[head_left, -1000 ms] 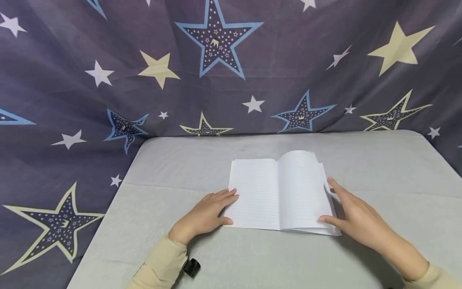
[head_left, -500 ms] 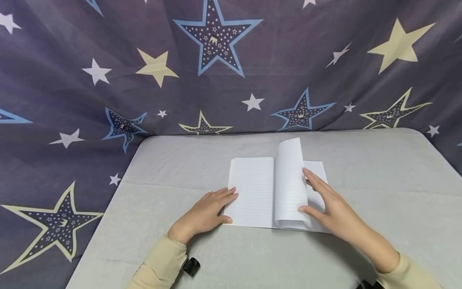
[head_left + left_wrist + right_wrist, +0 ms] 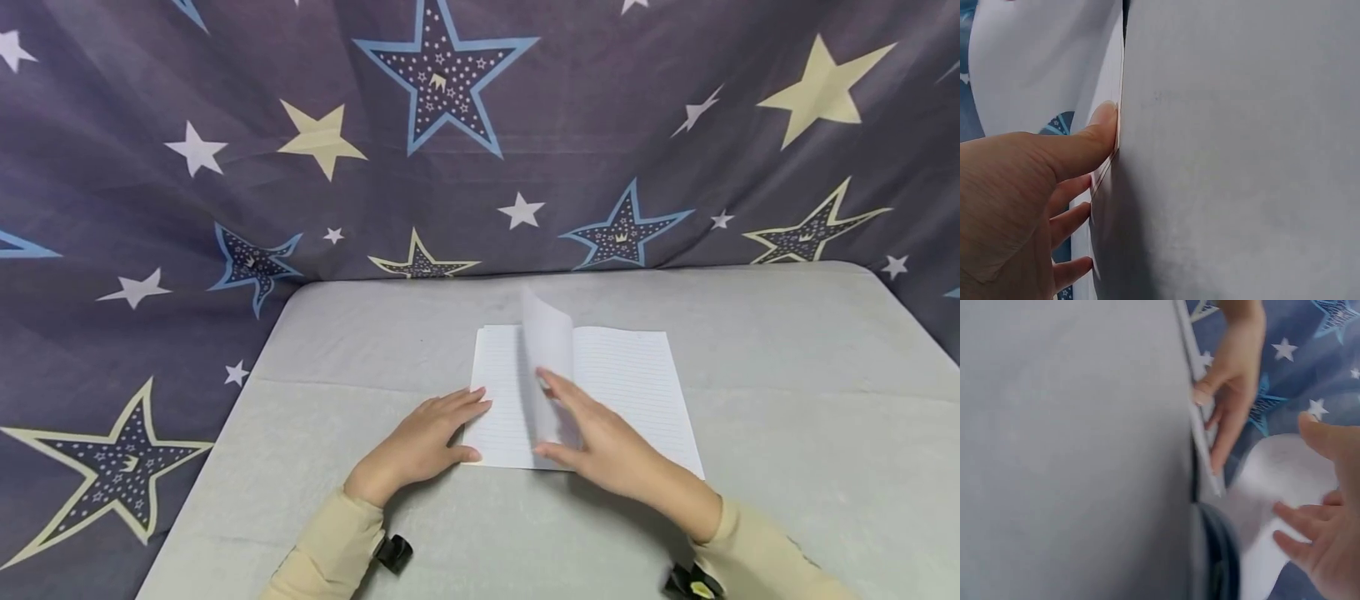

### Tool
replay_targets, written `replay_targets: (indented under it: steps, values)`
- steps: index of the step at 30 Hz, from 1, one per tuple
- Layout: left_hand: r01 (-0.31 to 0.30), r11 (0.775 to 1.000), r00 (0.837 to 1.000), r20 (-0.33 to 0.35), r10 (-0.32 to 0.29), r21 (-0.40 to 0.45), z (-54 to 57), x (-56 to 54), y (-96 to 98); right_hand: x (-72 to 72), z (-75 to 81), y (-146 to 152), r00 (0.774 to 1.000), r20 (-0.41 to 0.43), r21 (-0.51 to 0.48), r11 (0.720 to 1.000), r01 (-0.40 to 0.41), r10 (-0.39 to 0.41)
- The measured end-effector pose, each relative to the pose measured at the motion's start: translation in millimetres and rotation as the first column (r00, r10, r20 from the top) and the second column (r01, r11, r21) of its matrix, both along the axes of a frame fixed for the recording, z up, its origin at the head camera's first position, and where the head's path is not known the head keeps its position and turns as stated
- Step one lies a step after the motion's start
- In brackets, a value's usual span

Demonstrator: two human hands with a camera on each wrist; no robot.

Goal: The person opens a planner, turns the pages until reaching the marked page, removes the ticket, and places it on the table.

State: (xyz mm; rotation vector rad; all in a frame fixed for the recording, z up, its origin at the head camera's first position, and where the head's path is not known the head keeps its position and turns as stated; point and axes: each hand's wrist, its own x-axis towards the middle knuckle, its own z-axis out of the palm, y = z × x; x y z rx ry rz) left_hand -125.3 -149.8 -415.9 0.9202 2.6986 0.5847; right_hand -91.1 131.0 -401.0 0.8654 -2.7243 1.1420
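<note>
An open notebook [image 3: 630, 383] with lined white pages lies on the grey-covered table. One page [image 3: 549, 342] stands raised near the middle, curving over the left side. My left hand [image 3: 416, 442] rests at the notebook's left edge; in the left wrist view its thumb and fingers [image 3: 1072, 225] lie along that edge. My right hand [image 3: 611, 442] is behind the raised page, with fingers and thumb spread against it. In the right wrist view, the right hand [image 3: 1332, 525] shows loosely extended fingers beside the white page, without a visible pinch.
The grey table cover [image 3: 787, 433] spreads around the notebook. A dark curtain with stars [image 3: 450, 192] hangs behind the table and along its left side. Black straps [image 3: 393, 553] sit at both sleeves.
My right hand has swept left from the notebook's right edge, turning the page past the middle and baring the right-hand page. My left hand has stayed at the left edge.
</note>
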Motion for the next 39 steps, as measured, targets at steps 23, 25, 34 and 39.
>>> replay_targets:
  steps: [23, 25, 34, 39]
  values:
    - [-0.007, 1.0, 0.999, -0.031, 0.006, -0.026, 1.1, 7.8, 5.2, 3.0, -10.3, 1.3, 0.973, 0.087, 0.223, 0.947, -0.23, 0.215]
    - [0.001, 0.999, 0.999, -0.035, -0.002, -0.039, -0.1, 7.8, 7.1, 3.2, -5.3, 8.2, 0.976, 0.062, 0.201, 0.955, -0.218, 0.209]
    - [0.01, 0.999, 1.0, -0.009, -0.01, -0.04, 2.7, 9.2, 5.5, 2.5, -4.1, 77.8, 0.996, -0.052, 0.154, 0.986, -0.069, 0.078]
    - [0.014, 0.999, 1.0, -0.009, -0.015, -0.041, 2.4, 8.4, 4.7, 2.8, -13.4, 116.3, 0.998, -0.033, 0.128, 0.991, -0.05, 0.054]
